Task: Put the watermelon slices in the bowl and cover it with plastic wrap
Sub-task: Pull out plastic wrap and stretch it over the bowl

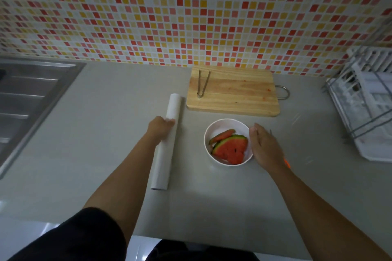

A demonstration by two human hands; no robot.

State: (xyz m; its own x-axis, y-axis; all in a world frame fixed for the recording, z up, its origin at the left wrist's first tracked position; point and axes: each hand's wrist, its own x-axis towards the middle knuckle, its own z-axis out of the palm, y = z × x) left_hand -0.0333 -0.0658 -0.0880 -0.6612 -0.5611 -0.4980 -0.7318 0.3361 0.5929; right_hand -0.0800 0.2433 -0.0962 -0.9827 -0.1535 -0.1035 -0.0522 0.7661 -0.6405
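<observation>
A white bowl [220, 128] stands on the grey counter and holds two red watermelon slices [231, 149] with green rind. My right hand [264, 150] lies flat against the bowl's right side, fingers together and pointing away from me, gripping nothing that I can see. A long white roll of plastic wrap [167, 146] lies to the left of the bowl, running away from me. My left hand [160, 128] is curled over the roll's far half and grips it. Whether any film is drawn over the bowl, I cannot tell.
A wooden cutting board [235, 93] with metal tongs [202, 83] on it lies behind the bowl. A steel sink [31, 99] is at the left, a white dish rack [369, 108] at the right. Something small and orange [286, 163] shows beside my right wrist.
</observation>
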